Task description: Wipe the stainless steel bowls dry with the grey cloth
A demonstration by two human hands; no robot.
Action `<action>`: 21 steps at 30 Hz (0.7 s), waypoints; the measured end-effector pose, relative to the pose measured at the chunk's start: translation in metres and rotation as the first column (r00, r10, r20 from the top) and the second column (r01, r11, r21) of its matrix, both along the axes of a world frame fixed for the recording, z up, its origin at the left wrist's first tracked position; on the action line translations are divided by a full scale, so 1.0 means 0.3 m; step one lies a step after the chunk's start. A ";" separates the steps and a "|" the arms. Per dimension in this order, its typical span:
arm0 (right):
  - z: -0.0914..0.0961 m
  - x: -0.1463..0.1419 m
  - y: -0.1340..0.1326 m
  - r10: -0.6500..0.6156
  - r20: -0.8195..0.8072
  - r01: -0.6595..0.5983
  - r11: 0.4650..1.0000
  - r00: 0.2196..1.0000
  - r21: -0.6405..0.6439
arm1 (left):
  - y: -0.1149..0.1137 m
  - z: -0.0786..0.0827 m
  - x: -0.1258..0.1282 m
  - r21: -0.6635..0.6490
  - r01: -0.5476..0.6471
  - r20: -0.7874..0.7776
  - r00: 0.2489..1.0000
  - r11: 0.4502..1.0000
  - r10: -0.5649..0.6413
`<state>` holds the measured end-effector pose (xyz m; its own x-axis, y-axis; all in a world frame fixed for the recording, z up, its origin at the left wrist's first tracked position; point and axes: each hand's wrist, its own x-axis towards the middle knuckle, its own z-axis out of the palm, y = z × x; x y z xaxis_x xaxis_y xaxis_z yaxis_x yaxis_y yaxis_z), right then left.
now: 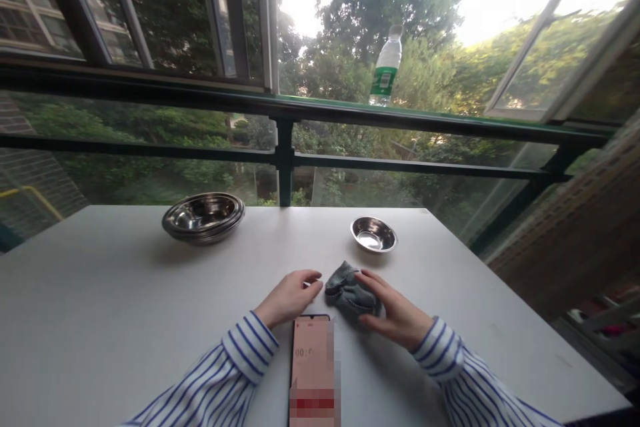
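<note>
Both forearms enter from the bottom edge of the frame and converge toward lower centre. Left forearm angled up and right; left hand palm down on the surface, fingers extended, loosely together, pointing right. Right forearm angled up and left; right hand cupped, fingers curved leftward, thumb set apart below them. The hands are near each other, not touching.

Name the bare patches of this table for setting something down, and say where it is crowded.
Bare: the wide left part of the table, in front of the stacked bowls; the strip between that stack and the small bowl; the right side past it. Crowded: front centre, where left hand, phone and right hand holding the grey cloth sit close.
</note>
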<state>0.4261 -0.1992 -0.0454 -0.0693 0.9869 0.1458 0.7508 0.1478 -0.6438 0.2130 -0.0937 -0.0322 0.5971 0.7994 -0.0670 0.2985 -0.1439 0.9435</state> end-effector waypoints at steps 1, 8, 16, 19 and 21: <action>0.009 -0.002 -0.003 -0.013 0.024 0.013 1.000 1.000 0.000 | 0.000 0.005 -0.017 0.008 -0.008 0.001 1.000 1.000 0.008; 0.121 -0.055 0.022 -0.057 0.136 0.041 0.992 0.989 0.116 | -0.007 0.049 -0.138 0.021 -0.087 0.033 0.996 0.996 0.086; 0.241 -0.171 0.128 0.012 0.182 -0.041 0.987 0.983 0.156 | 0.005 0.066 -0.253 -0.092 -0.275 0.135 0.949 0.957 0.285; 0.276 -0.225 0.180 0.029 0.126 -0.040 0.996 0.992 0.081 | 0.033 0.070 -0.306 -0.168 -0.401 0.192 0.883 0.901 0.428; 0.288 -0.261 0.221 0.027 0.060 -0.028 0.999 0.998 0.024 | 0.061 0.069 -0.347 -0.220 -0.495 0.228 0.811 0.840 0.538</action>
<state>0.3477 -0.1328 0.0411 -0.1058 0.9806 0.1649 0.7829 0.1844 -0.5942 0.1090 -0.0753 -0.0114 0.1095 0.9886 -0.1032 0.0206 0.1016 0.9946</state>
